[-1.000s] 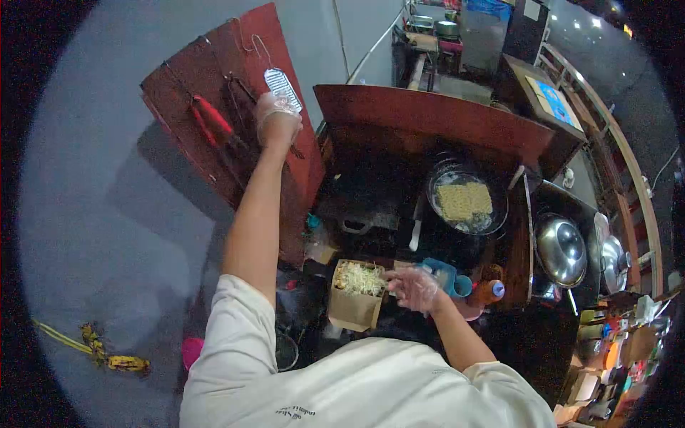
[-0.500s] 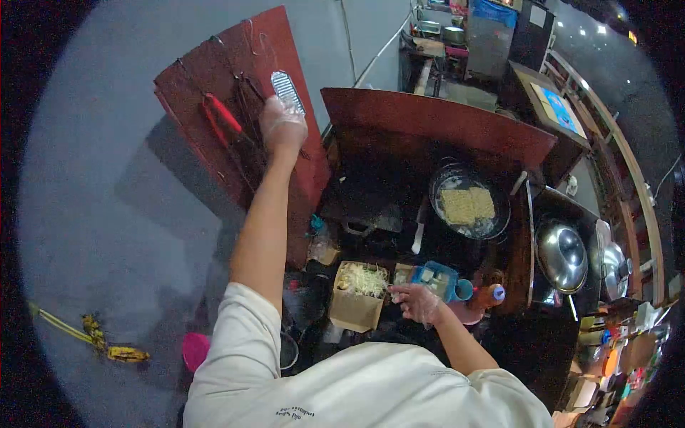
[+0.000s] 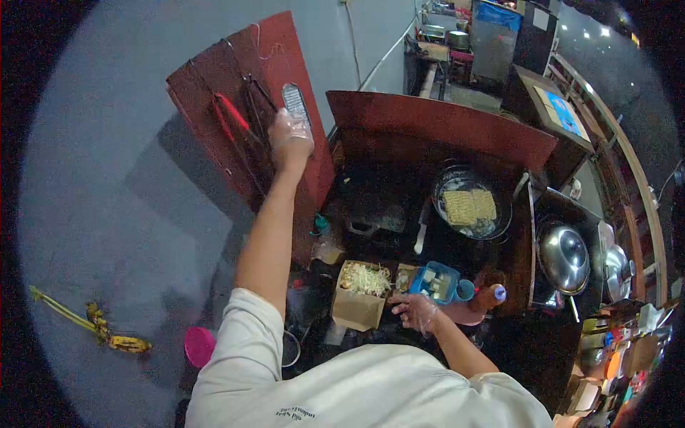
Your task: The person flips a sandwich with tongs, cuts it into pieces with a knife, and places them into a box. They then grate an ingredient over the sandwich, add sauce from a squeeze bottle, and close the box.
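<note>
My left hand (image 3: 290, 135), in a clear plastic glove, is closed on the lower end of a metal grater (image 3: 295, 101). The grater is upright against a red-brown board (image 3: 303, 64) on the left. My right hand (image 3: 416, 312), also gloved, hovers palm down with fingers apart and nothing in it. Beside its fingertips stands an open cardboard box (image 3: 358, 311) filled with pale shreds that look like grated cheese (image 3: 367, 279). A blue container (image 3: 446, 277) with white blocks sits just beyond that hand.
Red-handled tongs (image 3: 232, 114) hang left of the grater. Two noodle slabs (image 3: 467, 207) lie in a dark pan (image 3: 508, 214), with a white-handled knife (image 3: 420, 239) beside it. An orange bottle (image 3: 492, 294), a domed metal lid (image 3: 564, 257) and a pink bowl (image 3: 200, 347) stand around.
My left hand and the grater have shifted slightly down and right, and the grater's face now looks darker. The whole view has moved a little. My right hand stays near the box.
</note>
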Demonstrator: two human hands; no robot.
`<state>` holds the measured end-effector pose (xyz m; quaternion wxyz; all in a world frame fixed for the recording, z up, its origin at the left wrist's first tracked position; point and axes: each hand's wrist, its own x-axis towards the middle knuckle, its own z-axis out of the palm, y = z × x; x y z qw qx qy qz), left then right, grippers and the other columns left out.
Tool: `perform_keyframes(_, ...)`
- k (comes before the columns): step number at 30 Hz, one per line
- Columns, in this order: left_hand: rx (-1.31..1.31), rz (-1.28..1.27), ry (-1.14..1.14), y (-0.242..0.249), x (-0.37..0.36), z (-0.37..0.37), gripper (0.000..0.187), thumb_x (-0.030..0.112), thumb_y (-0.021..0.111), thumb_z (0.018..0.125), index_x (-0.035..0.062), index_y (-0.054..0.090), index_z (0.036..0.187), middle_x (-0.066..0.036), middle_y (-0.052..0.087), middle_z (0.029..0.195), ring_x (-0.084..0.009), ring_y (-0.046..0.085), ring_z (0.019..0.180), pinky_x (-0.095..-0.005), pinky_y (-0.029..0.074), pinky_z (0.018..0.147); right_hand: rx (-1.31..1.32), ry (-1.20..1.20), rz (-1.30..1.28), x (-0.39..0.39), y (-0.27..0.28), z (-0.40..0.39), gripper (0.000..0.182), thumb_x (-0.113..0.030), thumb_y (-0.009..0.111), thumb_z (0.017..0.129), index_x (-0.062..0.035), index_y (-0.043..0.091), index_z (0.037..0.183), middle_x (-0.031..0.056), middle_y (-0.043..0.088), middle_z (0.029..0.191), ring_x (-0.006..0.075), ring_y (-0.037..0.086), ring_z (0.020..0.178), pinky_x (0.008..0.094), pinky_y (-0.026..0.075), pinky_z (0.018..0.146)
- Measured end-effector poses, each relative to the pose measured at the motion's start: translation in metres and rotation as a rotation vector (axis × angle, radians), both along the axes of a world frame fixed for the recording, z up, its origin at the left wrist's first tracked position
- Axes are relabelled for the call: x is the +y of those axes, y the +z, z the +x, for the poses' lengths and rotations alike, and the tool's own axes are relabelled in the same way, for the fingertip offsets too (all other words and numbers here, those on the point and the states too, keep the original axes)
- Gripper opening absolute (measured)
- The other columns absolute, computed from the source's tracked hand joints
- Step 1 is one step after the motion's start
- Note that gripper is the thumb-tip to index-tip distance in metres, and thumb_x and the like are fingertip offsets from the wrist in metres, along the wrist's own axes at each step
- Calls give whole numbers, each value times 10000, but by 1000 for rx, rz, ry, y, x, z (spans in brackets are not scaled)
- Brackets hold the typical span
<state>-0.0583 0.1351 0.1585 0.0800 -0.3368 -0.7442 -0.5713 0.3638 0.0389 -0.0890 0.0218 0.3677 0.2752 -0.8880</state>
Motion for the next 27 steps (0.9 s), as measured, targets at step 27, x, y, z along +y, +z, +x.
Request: perform_keyframes(27, 92, -66, 3, 18, 10, -13, 135, 150, 614, 818, 17, 600, 837, -187, 669, 806, -362, 673, 794, -436, 523, 709, -86, -7, 12, -19, -40, 31, 414, -320, 524, 915, -103, 573, 1264, 28, 636, 865, 115, 516, 594, 294, 496, 559)
